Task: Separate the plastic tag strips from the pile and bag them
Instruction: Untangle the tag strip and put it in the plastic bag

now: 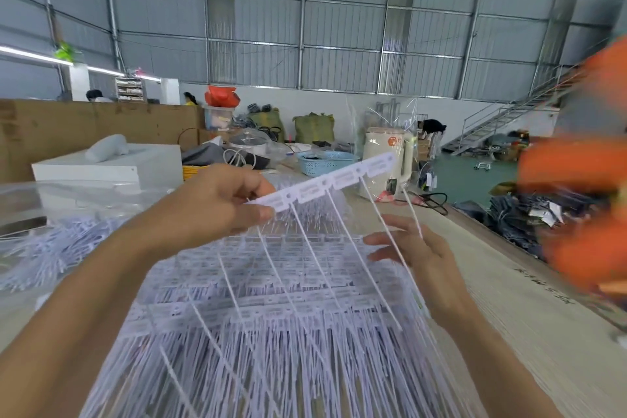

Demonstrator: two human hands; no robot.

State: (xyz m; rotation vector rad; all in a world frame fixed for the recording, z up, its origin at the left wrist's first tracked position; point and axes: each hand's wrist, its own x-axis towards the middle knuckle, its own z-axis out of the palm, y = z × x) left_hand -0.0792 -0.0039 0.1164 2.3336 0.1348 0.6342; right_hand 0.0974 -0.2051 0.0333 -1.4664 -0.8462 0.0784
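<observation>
I am watching my left hand pinching one end of a white tag strip between thumb and curled fingers, holding it raised and tilted above the pile of tag strips. The strip's long thin tails are hanging down toward the pile, and several are trailing across my right hand. That right hand is hovering with its fingers straight and loosely spread, fingertips touching those tails; I am not seeing it close on anything. The pile itself is lying on the table directly under both hands, spreading toward me. To the left, a second heap of strips is sitting by clear plastic bagging. Farther back on the table I am seeing a blue basket and a cream kettle. A blurred orange shape is filling the right edge.
</observation>
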